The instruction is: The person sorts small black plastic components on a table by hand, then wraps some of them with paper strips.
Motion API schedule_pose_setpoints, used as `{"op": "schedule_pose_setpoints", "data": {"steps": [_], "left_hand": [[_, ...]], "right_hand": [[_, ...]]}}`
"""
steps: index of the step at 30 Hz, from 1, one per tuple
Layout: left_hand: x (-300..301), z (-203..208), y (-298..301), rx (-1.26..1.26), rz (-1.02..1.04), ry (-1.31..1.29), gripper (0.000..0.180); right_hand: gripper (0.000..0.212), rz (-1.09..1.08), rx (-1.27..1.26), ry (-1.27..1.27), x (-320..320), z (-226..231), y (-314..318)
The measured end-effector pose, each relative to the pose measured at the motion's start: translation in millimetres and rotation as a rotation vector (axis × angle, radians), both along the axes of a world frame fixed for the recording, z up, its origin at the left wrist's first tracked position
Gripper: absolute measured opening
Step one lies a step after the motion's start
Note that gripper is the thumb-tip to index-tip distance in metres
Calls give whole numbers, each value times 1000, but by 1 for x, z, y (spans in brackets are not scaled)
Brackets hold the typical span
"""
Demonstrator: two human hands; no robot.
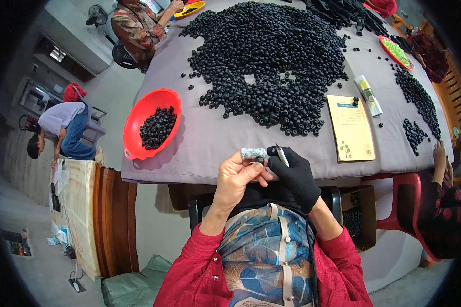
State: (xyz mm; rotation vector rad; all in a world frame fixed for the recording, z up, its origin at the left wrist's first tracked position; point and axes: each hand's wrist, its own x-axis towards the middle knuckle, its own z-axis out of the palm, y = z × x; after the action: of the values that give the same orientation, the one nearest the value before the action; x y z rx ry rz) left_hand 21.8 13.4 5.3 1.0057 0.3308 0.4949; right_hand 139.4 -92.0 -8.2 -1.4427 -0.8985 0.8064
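My bare left hand (230, 180) is closed in a pinch near the table's front edge, with a small black round piece (259, 160) between thumb and fingers. A grey-white speckled cover (253, 153) wraps one of its fingers. Close beside it, my right hand (298, 176) wears a black glove and is closed on a small pointed metal blade (281, 155); the tip points up and away from me. Beyond both hands lies a large heap of similar black round pieces (271, 56). A red plastic bowl (130, 135) to the left holds more of them.
On the grey-covered table (189, 161) lie a yellow booklet (351, 128) and a clear tube (368, 96). At right are a smaller pile (417, 97) and a red dish (395, 52). Other people sit at the far left and right edges. A cardboard box (366, 217) stands below the table.
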Motion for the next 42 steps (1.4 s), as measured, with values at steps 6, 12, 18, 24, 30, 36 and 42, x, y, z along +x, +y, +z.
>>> {"op": "schedule_pose_setpoints", "data": {"steps": [6,12,18,24,30,36,42], "left_hand": [[-6,-8,4,-82,49,-82,17],[-12,-6,3,-111,35,-93,15],[-14,-5,1,-169,15,-82,19],[-15,-6,1,-185,12,-72,20],[-14,-3,0,-175,11,-53,19],[-15,-1,0,-169,9,-13,19],[-15,-2,0,-155,4,-25,18]], "right_hand": [[34,-22,37,-132,0,7,-10],[28,18,3,280,-18,18,-9],[28,-10,25,27,-21,22,-9],[29,-27,38,-103,-23,22,-10],[29,-43,41,-146,-22,23,-10],[28,-45,28,-118,-23,28,-11],[28,-48,17,-107,-23,25,-11]]}}
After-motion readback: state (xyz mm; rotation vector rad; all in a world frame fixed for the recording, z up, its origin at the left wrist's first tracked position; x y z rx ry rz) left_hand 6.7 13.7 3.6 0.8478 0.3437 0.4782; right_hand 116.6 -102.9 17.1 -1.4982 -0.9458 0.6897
